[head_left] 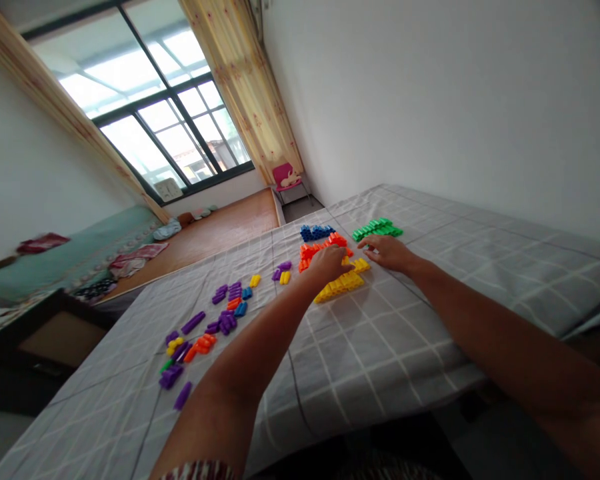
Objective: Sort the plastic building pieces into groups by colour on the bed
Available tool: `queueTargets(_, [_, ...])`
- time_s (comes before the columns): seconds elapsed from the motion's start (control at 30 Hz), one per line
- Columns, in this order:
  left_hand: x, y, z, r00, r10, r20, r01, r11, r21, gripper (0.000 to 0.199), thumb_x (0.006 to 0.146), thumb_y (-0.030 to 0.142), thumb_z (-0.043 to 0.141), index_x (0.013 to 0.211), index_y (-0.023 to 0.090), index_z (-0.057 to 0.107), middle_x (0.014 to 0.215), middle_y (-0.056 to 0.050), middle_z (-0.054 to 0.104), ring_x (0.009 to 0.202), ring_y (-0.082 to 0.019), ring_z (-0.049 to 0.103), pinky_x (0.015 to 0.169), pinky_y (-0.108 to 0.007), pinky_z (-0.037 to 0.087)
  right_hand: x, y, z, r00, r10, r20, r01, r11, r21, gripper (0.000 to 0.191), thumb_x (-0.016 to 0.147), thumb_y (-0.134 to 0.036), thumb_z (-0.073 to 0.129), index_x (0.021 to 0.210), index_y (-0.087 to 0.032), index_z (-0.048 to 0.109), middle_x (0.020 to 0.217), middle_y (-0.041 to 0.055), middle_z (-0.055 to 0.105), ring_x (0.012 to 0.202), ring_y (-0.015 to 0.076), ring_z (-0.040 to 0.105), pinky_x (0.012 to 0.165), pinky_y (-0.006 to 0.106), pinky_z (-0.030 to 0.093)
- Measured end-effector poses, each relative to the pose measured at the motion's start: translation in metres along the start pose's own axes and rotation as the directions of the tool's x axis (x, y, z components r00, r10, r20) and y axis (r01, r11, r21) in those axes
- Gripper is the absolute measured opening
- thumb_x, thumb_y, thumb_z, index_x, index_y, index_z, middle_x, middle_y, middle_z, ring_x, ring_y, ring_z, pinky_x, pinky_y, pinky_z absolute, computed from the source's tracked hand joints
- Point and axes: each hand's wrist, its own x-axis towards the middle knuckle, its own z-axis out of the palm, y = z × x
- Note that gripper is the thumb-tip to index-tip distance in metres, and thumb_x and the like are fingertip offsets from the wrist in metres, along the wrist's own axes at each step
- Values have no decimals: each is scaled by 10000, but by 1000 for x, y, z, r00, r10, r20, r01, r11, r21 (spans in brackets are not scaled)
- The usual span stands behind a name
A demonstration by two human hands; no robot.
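Observation:
My left hand (329,262) reaches over the orange plastic tube-shaped blocks (309,251) and the yellow blocks (339,287). Its fingers bend down on the far side and are mostly hidden, so what they hold, if anything, does not show. Just to the right, my right hand (387,253) hovers by the near edge of the green blocks (379,229), thumb and fingers apart, with nothing visible between them. Behind the orange group sits a cluster of blue blocks (316,233). Each of these groups is sorted by colour and lies close together.
Loose purple blocks (227,323), orange blocks (200,347) and several of other colours lie scattered on the grey checked cloth (340,360) to the left. A white wall (455,100) runs along the right. A pink chair (286,177) stands beyond the far edge.

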Motion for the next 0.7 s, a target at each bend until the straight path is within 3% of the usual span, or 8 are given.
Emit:
queueTargets(0.23, [0, 0, -1, 992, -117, 50, 114, 991, 76, 535, 871, 626, 434, 1006, 173, 684, 1046, -129, 694, 1000, -270, 635, 842, -360, 485, 0, -7, -8, 1000, 12, 11, -12, 1000, -23, 279, 831, -233, 545, 1065, -195, 692, 1062, 76, 709, 825, 177, 654, 775, 273, 472])
queueTargets(0.5, [-12, -13, -11, 993, -109, 45, 109, 994, 5, 472, 885, 572, 448, 920, 196, 731, 961, -109, 704, 956, -243, 630, 845, -339, 472, -4, -13, -15, 998, 61, 9, -60, 996, -69, 310, 821, -325, 611, 1102, -220, 691, 979, 58, 726, 932, 216, 643, 838, 293, 479])
queueTargets(0.6, [-33, -27, -21, 990, -138, -23, 137, 990, -41, 393, 885, 505, 488, 972, 202, 723, 1051, -94, 685, 1005, -225, 609, 887, -327, 468, -5, -16, -15, 998, 67, -8, -67, 994, -81, 285, 885, -361, 582, 1110, -201, 657, 1086, 78, 673, 977, 211, 619, 871, 344, 491])
queueTargets(0.7, [-72, -51, -34, 978, -190, -89, 181, 978, -103, 363, 896, 468, 474, 1023, 222, 708, 1106, -72, 664, 1002, -202, 605, 893, -315, 474, -4, -20, -16, 999, 47, -3, -47, 995, -86, 317, 907, -384, 551, 1140, -183, 629, 1151, 96, 641, 980, 214, 615, 865, 377, 502])
